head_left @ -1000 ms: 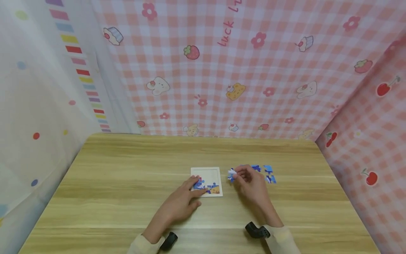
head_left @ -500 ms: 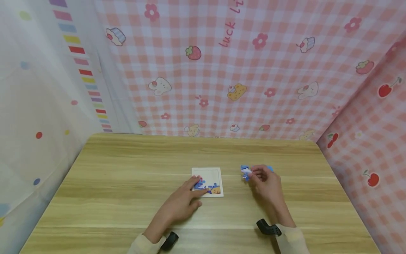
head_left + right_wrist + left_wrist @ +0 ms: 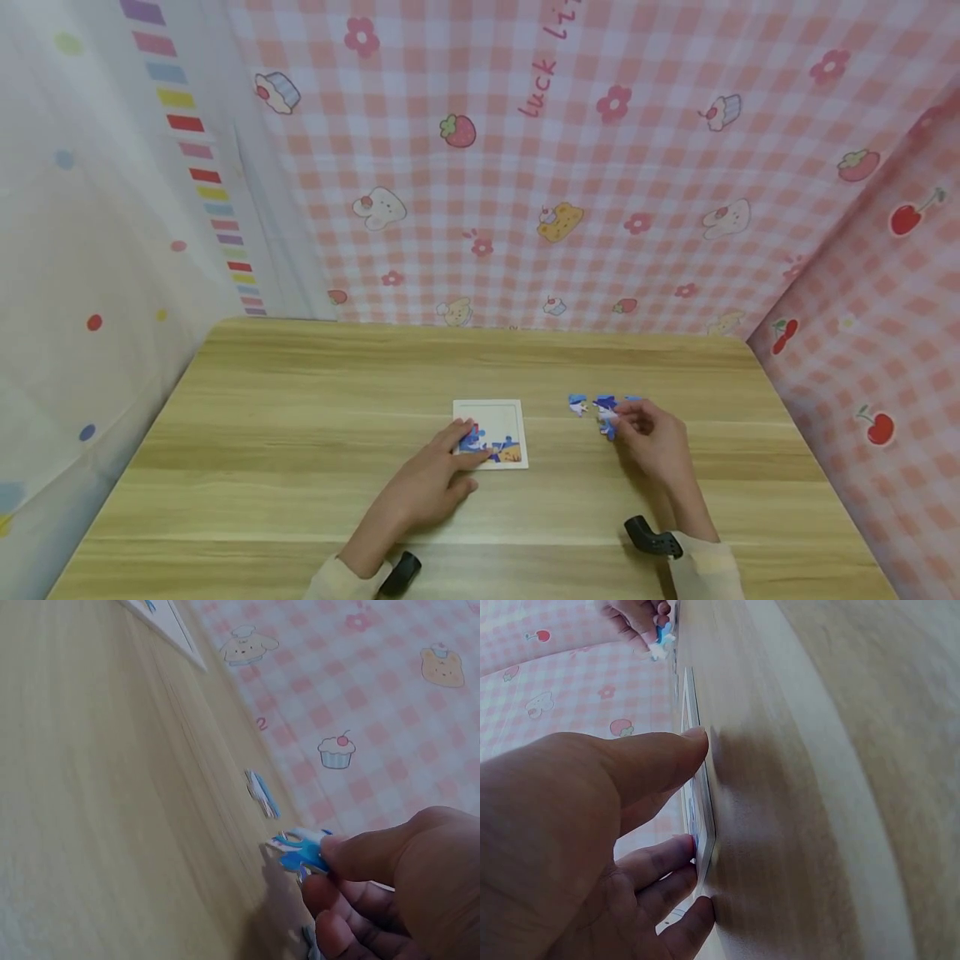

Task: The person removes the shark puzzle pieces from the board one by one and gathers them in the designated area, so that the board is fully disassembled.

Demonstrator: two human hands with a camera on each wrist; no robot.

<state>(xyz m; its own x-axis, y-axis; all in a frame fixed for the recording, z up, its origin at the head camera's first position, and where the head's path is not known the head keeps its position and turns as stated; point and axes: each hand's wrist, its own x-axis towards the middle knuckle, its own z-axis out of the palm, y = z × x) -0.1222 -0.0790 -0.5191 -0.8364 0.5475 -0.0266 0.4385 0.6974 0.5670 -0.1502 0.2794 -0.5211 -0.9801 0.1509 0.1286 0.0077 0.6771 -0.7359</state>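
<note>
My left hand [image 3: 426, 477] rests on the lower left of a small white puzzle tray [image 3: 491, 418], its fingers laid nearly straight over it. Several joined blue and orange pieces [image 3: 510, 450] fill the tray's lower part, partly covered by those fingers. To the right, my right hand [image 3: 662, 440] pinches a blue-and-white jigsaw piece [image 3: 304, 851] between thumb and fingers, just above the table. In the head view this piece overlaps a loose dark blue piece [image 3: 604, 401] behind it. Another loose piece [image 3: 577, 406] lies to its left.
Part of a further blue piece [image 3: 632, 398] shows behind the right fingers. The wooden table [image 3: 300, 433] ends at a pink checked cloth [image 3: 510, 167] at the back. A black wrist device [image 3: 652, 537] sits by each sleeve.
My right hand has moved to the right with the jigsaw piece still pinched, uncovering loose pieces on its left. The left hand has stayed on the tray.
</note>
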